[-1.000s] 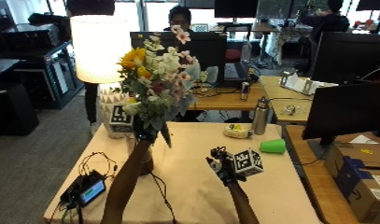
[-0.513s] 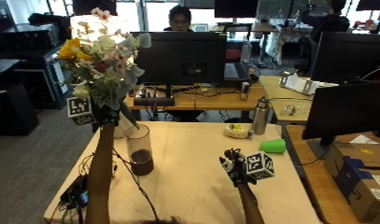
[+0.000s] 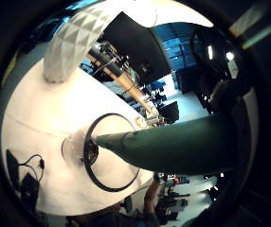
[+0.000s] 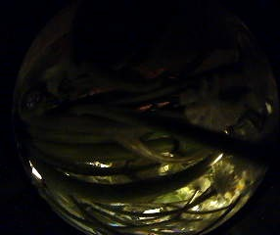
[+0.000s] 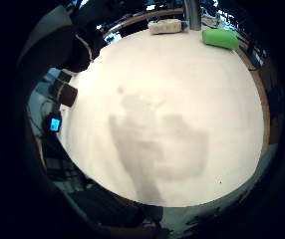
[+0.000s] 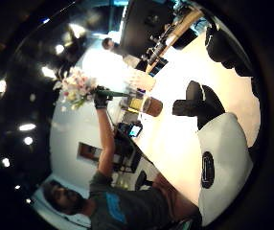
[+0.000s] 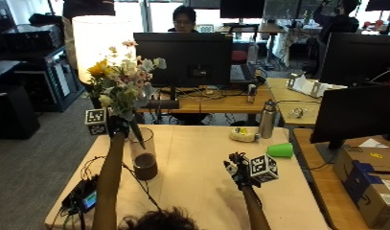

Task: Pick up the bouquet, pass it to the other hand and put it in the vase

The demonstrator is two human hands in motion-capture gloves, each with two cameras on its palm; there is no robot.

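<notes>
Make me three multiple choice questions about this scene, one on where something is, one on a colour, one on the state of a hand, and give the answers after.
1. Where is the bouquet?
A. lying on the table
B. held above the vase
C. standing fully inside the vase

2. What colour is the cup lying on the table?
A. green
B. red
C. blue

3. What is the right hand doing?
A. gripping the bouquet
B. holding the vase
C. holding nothing above the table

Answers:
1. B, the left hand grips the stems with their tip at the rim of the vase.
2. A, the outside view shows it green.
3. C, it hangs over bare tabletop, apart from everything.
</notes>
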